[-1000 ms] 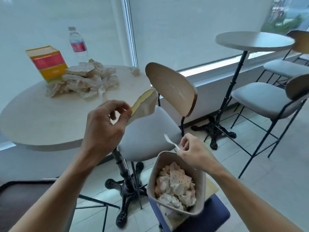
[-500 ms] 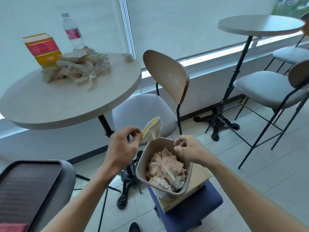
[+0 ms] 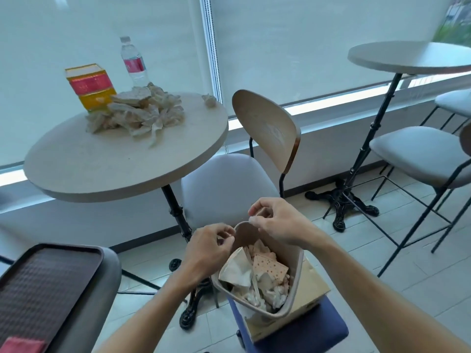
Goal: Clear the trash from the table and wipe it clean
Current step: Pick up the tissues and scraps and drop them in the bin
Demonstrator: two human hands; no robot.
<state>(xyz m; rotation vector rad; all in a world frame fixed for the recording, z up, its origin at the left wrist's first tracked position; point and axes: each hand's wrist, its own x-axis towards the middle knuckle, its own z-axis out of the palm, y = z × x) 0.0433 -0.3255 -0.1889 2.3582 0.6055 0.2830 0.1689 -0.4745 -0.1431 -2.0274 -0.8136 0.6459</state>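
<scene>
A beige trash bin [image 3: 295,284] stands low in front of me, filled with crumpled napkins, a dotted paper and a pale wrapper [image 3: 237,268]. My left hand [image 3: 209,248] hovers at the bin's left rim with its fingers curled and nothing in them. My right hand [image 3: 277,220] pinches the bin's far rim between thumb and forefinger. On the round table [image 3: 102,159] a pile of crumpled napkins [image 3: 137,113] lies beside a red and yellow box [image 3: 90,86], a water bottle [image 3: 133,63] and one stray paper ball [image 3: 209,100].
The bin rests in a cardboard box [image 3: 311,289] on a blue stool [image 3: 305,332]. A wood-backed chair [image 3: 265,131] stands between table and bin. A brown tray [image 3: 43,284] with a pink cloth [image 3: 23,345] sits at the lower left. A second table [image 3: 407,57] and chairs stand at the right.
My left hand carried the pale wrapper down to the bin and let it go inside. The fork left my right hand and lies in the bin. The view tilted downward.
</scene>
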